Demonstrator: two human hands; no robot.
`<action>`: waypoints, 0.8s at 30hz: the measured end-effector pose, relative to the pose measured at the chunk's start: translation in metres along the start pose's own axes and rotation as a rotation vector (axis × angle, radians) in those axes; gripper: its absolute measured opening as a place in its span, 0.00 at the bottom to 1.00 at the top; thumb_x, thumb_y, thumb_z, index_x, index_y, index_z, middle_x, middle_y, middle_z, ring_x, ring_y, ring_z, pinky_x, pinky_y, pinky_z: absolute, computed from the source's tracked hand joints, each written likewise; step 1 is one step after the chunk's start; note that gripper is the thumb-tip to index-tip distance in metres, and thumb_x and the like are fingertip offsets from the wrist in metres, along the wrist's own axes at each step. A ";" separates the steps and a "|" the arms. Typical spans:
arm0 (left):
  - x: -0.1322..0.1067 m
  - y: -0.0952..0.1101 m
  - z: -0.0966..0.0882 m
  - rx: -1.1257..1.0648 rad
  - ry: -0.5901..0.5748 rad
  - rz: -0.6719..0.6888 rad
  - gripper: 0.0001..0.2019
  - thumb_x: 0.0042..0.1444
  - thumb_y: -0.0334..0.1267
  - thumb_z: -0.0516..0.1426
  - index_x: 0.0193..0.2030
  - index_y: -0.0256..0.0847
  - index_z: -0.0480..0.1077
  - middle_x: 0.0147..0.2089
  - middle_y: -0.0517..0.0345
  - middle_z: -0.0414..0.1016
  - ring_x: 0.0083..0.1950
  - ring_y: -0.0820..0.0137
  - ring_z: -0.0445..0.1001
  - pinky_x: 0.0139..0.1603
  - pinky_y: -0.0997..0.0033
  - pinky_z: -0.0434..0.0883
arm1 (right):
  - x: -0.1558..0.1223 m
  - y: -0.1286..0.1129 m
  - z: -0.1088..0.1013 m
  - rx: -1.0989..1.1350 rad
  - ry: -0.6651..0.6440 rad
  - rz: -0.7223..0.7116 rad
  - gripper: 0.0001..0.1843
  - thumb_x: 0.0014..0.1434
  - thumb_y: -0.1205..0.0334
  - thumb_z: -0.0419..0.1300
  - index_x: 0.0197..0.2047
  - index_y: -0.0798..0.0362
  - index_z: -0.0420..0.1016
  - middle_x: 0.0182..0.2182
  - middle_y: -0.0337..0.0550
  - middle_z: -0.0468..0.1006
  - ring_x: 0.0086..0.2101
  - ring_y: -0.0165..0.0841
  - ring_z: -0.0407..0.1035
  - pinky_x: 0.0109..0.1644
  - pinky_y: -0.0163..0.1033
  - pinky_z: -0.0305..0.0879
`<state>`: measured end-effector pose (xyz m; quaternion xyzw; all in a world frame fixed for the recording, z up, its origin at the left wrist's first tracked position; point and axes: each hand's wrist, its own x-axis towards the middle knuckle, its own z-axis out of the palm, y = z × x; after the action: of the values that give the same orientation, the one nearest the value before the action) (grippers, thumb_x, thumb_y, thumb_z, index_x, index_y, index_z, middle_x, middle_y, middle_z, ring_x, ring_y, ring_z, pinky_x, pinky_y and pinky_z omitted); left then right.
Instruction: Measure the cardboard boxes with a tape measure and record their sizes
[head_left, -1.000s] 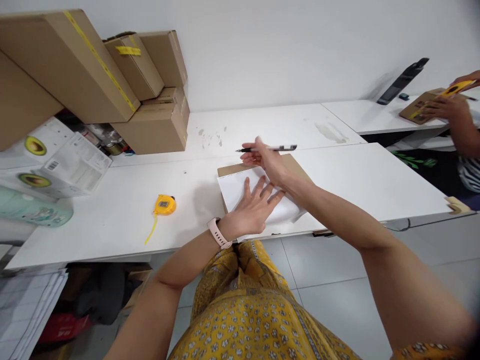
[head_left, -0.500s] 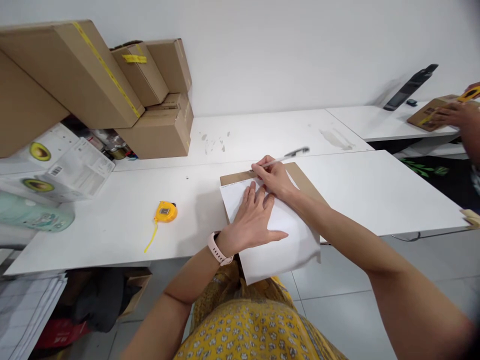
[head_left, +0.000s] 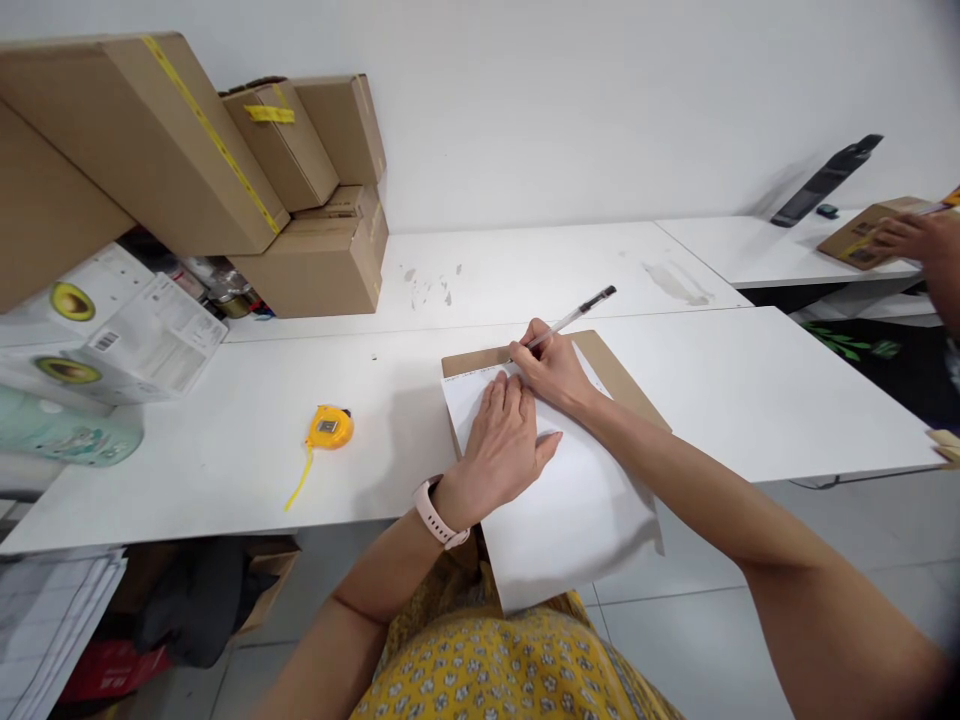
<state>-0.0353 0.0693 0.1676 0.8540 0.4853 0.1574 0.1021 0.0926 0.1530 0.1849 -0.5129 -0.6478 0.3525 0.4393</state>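
A white sheet of paper [head_left: 570,500] lies on a flat brown cardboard piece [head_left: 622,380] at the near edge of the white table [head_left: 750,390], its lower part hanging over the edge. My left hand [head_left: 506,445] presses flat on the sheet, fingers stretched out. My right hand [head_left: 551,365] grips a pen [head_left: 574,317], its tip down near the top edge of the paper.
A yellow tape measure [head_left: 328,428] lies left of the paper. Stacked cardboard boxes [head_left: 225,170] and white printed boxes [head_left: 112,330] fill the far left. At the far right another person's hand [head_left: 911,237] rests on a brown box [head_left: 862,232].
My right hand came down from above the table and set the pen tip at the top of the paper. The sheet slid toward me and hangs further over the table edge.
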 end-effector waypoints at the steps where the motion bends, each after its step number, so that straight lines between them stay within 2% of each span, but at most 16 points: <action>1: 0.000 -0.001 0.002 -0.006 0.022 0.007 0.35 0.70 0.52 0.48 0.72 0.22 0.54 0.75 0.23 0.56 0.79 0.41 0.48 0.77 0.40 0.51 | 0.000 0.000 0.000 0.005 -0.011 0.000 0.10 0.59 0.60 0.58 0.28 0.47 0.60 0.22 0.32 0.60 0.25 0.29 0.55 0.31 0.38 0.52; 5: -0.001 -0.005 0.006 -0.015 0.069 0.026 0.34 0.70 0.53 0.48 0.72 0.27 0.54 0.74 0.28 0.59 0.79 0.42 0.49 0.76 0.39 0.53 | 0.001 -0.001 0.000 -0.017 -0.038 0.007 0.10 0.59 0.60 0.58 0.29 0.47 0.60 0.22 0.32 0.60 0.25 0.29 0.55 0.31 0.38 0.53; 13: 0.003 0.004 -0.007 0.091 -0.017 -0.002 0.35 0.70 0.51 0.52 0.68 0.16 0.59 0.72 0.21 0.60 0.77 0.39 0.53 0.77 0.44 0.53 | 0.003 0.000 0.001 -0.056 -0.061 -0.002 0.10 0.59 0.60 0.58 0.30 0.48 0.60 0.21 0.30 0.59 0.24 0.28 0.55 0.30 0.38 0.53; 24: 0.001 0.002 -0.004 0.131 0.032 0.017 0.33 0.70 0.52 0.52 0.67 0.20 0.60 0.71 0.24 0.63 0.76 0.41 0.56 0.75 0.43 0.57 | 0.003 0.001 0.002 -0.078 -0.061 -0.014 0.10 0.58 0.60 0.58 0.29 0.48 0.59 0.20 0.30 0.59 0.24 0.28 0.54 0.28 0.38 0.51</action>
<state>-0.0347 0.0697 0.1717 0.8603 0.4889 0.1398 0.0370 0.0904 0.1565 0.1842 -0.5141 -0.6778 0.3391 0.4015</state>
